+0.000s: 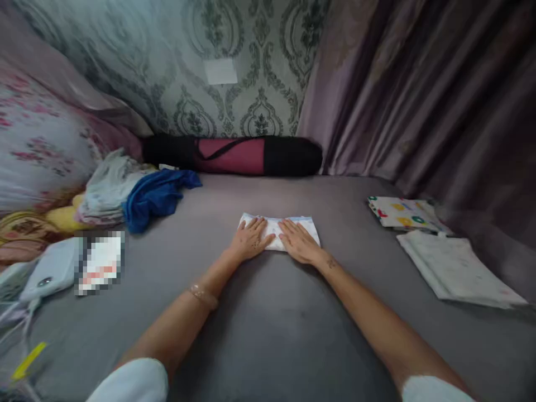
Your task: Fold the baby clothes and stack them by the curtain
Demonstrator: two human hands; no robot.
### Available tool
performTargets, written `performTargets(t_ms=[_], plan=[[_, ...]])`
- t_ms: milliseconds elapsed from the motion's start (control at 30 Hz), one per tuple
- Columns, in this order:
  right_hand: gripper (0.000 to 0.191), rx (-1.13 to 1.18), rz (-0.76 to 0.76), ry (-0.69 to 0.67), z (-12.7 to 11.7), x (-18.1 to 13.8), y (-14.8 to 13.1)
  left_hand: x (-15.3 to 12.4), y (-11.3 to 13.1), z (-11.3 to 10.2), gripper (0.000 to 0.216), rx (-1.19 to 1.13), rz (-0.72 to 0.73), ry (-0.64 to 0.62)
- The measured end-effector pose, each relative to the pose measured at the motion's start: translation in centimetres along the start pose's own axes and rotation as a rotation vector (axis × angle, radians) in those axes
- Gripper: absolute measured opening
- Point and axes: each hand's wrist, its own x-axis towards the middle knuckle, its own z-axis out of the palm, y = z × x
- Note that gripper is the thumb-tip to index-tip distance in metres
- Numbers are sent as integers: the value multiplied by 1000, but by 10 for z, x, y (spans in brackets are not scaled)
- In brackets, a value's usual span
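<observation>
A folded white cloth with a bluish edge lies on the grey bed sheet, straight in front of me. My left hand rests flat on its left part, fingers stretched out and pointing away. On the right part of the same cloth, my right hand lies palm down with its fingers extended. Both thumbs point inward, and a narrow strip of cloth shows between them. Neither hand grips anything.
Folded fabrics lie at the right: a colourful patterned one and a pale one. To the left are a blue cloth, pale crumpled clothes and a white power bank with cables. A long black-and-red bag lies along the wall.
</observation>
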Motion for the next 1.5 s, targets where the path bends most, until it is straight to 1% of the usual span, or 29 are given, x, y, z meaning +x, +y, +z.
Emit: performTargets(t_ms=[233, 367, 467, 633, 900, 1067, 1133, 1200, 1267, 1333, 1400, 1433, 1500], plan=[[60, -13, -31, -34, -8, -5, 19, -3, -22, 4, 67, -4, -12, -27], [62, 10, -18, -41, -8, -5, 29, -1, -34, 7, 78, -53, 32, -38], [63, -1, 36, -25, -7, -6, 32, -2, -39, 9, 84, -65, 28, -37], [62, -11, 77, -24, -5, -6, 33, -2, -38, 8, 82, -60, -33, -57], [61, 15, 92, -39, 0, -3, 37, -1, -38, 2, 85, -84, -35, -107], [61, -4, 115, -55, 0, -1, 37, -1, -35, 2, 83, -28, -35, -122], [61, -9, 121, -77, -4, -1, 35, -2, -30, -1, 82, 29, -37, -112], [61, -12, 132, -89, -11, -1, 28, -4, -20, -6, 77, 91, -23, -74], [60, -9, 138, -52, -17, -1, 17, -5, -7, -13, 68, 128, -13, -3], [60, 0, 127, 24, -20, 0, 1, -5, 6, -17, 60, 136, -26, 85], [60, 12, 94, 86, -18, 1, -15, -4, 17, -15, 57, 138, -49, 154], [60, 18, 76, 94, -15, 2, -22, -3, 20, -12, 57, 141, -60, 164], [60, 32, 50, 67, -8, 3, -31, -1, 22, -4, 57, 137, -95, 129]])
